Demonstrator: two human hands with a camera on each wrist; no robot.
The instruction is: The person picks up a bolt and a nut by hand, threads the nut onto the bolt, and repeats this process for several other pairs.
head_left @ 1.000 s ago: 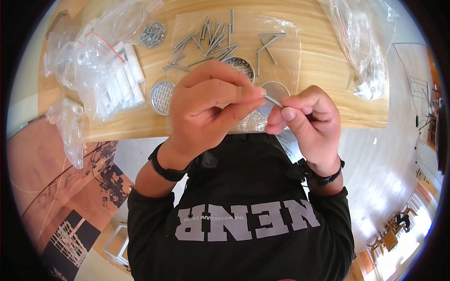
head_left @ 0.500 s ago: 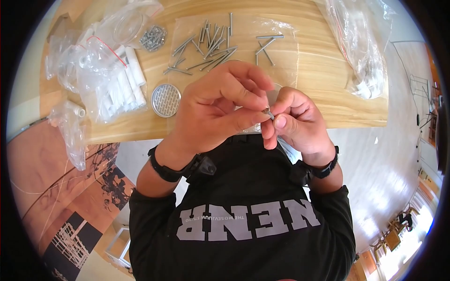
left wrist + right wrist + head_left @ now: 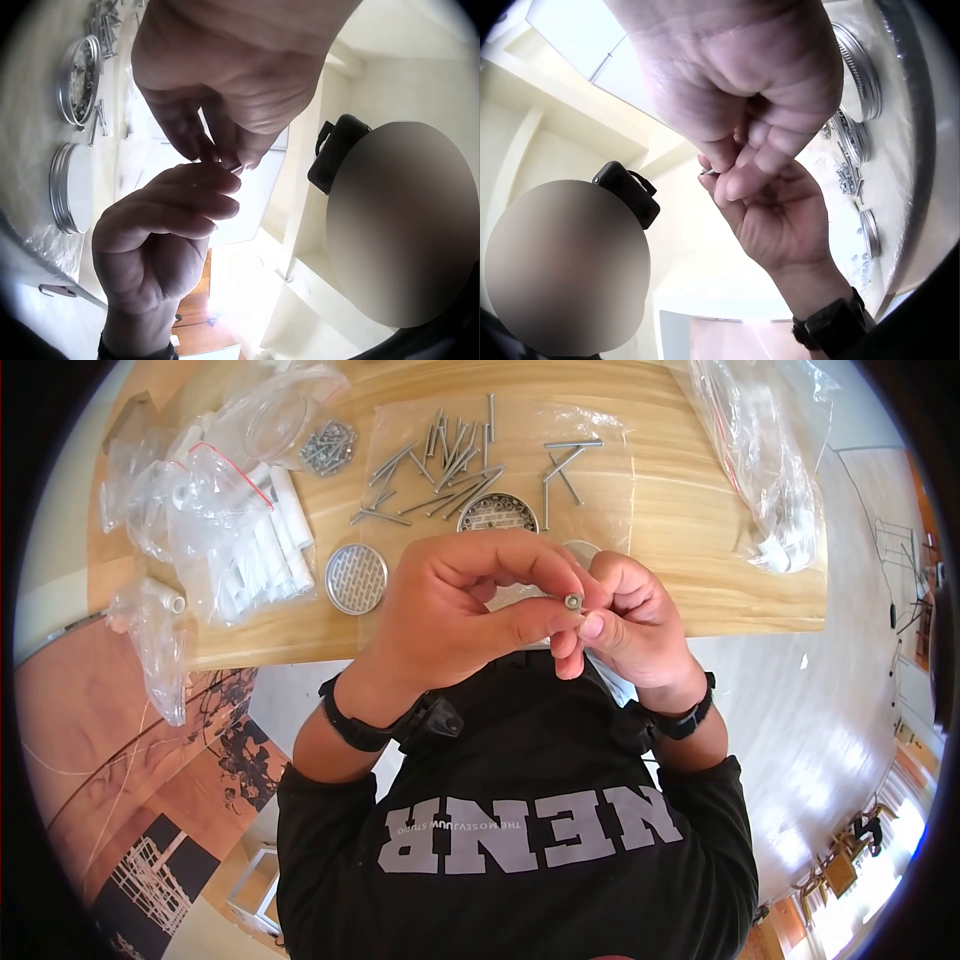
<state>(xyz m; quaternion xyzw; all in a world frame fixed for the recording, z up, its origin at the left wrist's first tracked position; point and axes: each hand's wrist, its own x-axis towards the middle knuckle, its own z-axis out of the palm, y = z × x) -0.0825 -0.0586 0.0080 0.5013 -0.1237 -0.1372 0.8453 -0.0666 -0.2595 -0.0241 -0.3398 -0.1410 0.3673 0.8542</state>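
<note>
Above the table's front edge, my two hands meet at a small metal bolt [image 3: 573, 601], its round end facing the head camera. My left hand [image 3: 470, 605] pinches it near that end between thumb and forefinger. The thumb and fingers of my right hand [image 3: 645, 622] grip it from the other side, hiding most of its shank. In the left wrist view the fingertips of both hands come together around a thin bit of metal [image 3: 236, 169]. Behind the hands stands a shallow round tin [image 3: 463, 520] with small metal nuts inside.
Loose bolts [image 3: 460, 455] lie on a clear plastic sheet [image 3: 610, 510]. A patterned round tin [image 3: 356, 579] and a bag of small hardware [image 3: 327, 447] are to the left, beside bagged white tubes [image 3: 255, 545]. Another plastic bag [image 3: 765, 470] lies at the right.
The bolt has turned from lying slantwise between my hands to pointing its end at the head camera. My right hand has moved left and closer to my left fingers, which have re-gripped the end.
</note>
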